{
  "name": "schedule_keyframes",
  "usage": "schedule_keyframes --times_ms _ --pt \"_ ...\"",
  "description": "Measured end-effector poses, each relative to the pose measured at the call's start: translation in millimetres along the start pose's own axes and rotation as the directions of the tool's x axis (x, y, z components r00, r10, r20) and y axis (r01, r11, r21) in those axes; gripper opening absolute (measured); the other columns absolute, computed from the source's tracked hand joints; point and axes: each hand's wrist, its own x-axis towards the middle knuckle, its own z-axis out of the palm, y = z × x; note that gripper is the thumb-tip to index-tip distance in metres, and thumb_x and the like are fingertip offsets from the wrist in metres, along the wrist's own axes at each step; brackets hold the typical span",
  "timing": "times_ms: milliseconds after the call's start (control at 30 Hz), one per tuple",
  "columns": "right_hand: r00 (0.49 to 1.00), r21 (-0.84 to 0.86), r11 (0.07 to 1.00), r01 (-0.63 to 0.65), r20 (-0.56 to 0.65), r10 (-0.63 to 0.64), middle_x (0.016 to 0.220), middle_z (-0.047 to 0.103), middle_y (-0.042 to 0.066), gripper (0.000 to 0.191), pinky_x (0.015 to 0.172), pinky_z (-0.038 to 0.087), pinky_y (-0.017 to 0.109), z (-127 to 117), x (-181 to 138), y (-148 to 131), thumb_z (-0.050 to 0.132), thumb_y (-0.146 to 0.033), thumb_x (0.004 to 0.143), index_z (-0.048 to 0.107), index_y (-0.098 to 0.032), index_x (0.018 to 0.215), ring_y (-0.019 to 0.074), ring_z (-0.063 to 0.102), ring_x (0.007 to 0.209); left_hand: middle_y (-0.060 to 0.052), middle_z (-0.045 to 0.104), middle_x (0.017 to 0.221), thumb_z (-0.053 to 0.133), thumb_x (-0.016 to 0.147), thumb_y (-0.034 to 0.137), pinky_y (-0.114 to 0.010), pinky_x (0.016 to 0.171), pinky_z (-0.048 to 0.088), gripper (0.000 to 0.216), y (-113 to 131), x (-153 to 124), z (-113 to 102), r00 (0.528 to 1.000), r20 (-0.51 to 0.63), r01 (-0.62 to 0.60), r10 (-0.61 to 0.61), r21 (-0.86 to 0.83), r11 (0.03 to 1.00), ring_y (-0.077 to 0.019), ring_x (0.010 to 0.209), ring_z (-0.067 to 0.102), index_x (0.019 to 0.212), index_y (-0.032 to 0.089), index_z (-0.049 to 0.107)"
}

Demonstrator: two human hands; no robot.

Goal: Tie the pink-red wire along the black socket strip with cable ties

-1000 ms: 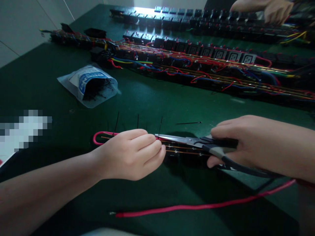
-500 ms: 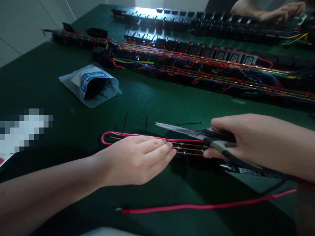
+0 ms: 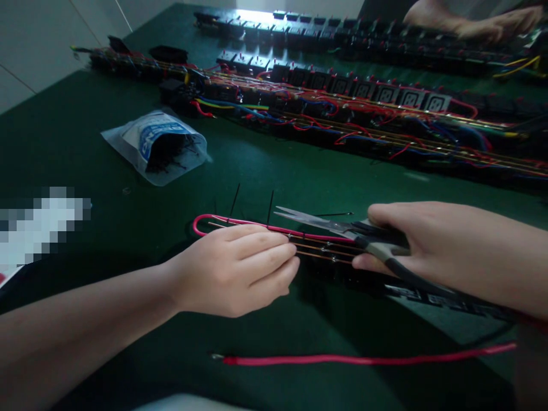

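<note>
My left hand (image 3: 240,268) is curled over the near side of a dark power strip assembly with copper-coloured rods (image 3: 314,251); its fingertips and thumb are partly hidden. Along the strip's far side runs a red wire (image 3: 205,217), looped at the left end and bound by black cable ties. Two long cable tie tails (image 3: 270,208) stick up from it. In my right hand (image 3: 419,240) is a pair of scissors (image 3: 342,227), blades slightly apart and pointing left, near the right-hand tail. My right thumb or finger rests by the rods.
An opened plastic bag (image 3: 128,142) of black cable ties lies at the left. A loose cable tie (image 3: 334,214) sits behind the scissors, and a cut red wire (image 3: 325,359) in front. Wired power strips (image 3: 342,114) span the back. Another person's hand (image 3: 492,28) is at the far right.
The power strip has shifted right and slightly away, its tie tails moving toward the scissor tips. The scissor blades have parted a little. The loose red wire has shifted slightly right.
</note>
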Motion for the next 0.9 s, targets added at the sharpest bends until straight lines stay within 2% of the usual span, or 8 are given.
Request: schedule_keyframes --times_ms 100,367,633,900 --pt "0.998 0.052 0.998 -0.033 0.05 0.03 0.067 0.065 0.007 0.048 0.045 0.037 0.036 -6.4 0.3 -8.2 0.045 -0.073 0.078 0.053 -0.027 0.07 0.0219 0.055 0.05 -0.01 0.075 0.098 0.063 0.09 0.023 -0.035 0.084 0.062 0.019 -1.4 -0.7 -2.2 0.999 0.004 0.033 -0.033 0.045 0.998 -0.0219 0.093 0.072 0.102 0.009 0.068" --pt "0.982 -0.001 0.998 -0.069 0.179 0.068 0.063 0.065 0.005 0.053 0.044 0.038 0.035 -14.6 0.6 -16.3 0.043 -0.078 0.074 0.062 -0.028 0.073 0.0217 0.054 0.048 -0.011 0.076 0.098 0.06 0.091 0.027 -0.032 0.084 0.064 0.027 -1.5 1.4 -5.7 1.0 -0.008 0.001 -0.001 0.048 0.999 -0.0217 0.092 0.073 0.1 0.005 0.071" --pt "0.972 -0.001 0.995 -0.097 0.216 0.095 0.062 0.065 0.005 0.052 0.046 0.038 0.036 -15.7 0.5 -18.8 0.045 -0.077 0.074 0.064 -0.029 0.071 0.0222 0.054 0.049 -0.012 0.073 0.117 0.051 0.095 0.029 -0.033 0.099 0.059 0.033 -2.7 -0.8 -2.9 0.995 0.081 -0.065 0.063 0.012 0.998 -0.0223 0.11 0.069 0.11 0.008 0.07" --pt "0.982 0.034 0.995 -0.093 0.166 0.086 0.054 0.06 0.004 0.055 0.039 0.034 0.036 -8.8 1.3 -11.4 0.051 -0.082 0.068 0.067 -0.029 0.067 0.0201 0.048 0.04 -0.014 0.072 0.119 0.053 0.093 0.026 -0.033 0.101 0.057 0.031 -3.6 -1.9 -2.6 0.995 0.08 -0.048 0.053 -0.058 0.997 -0.0231 0.112 0.068 0.11 0.005 0.069"
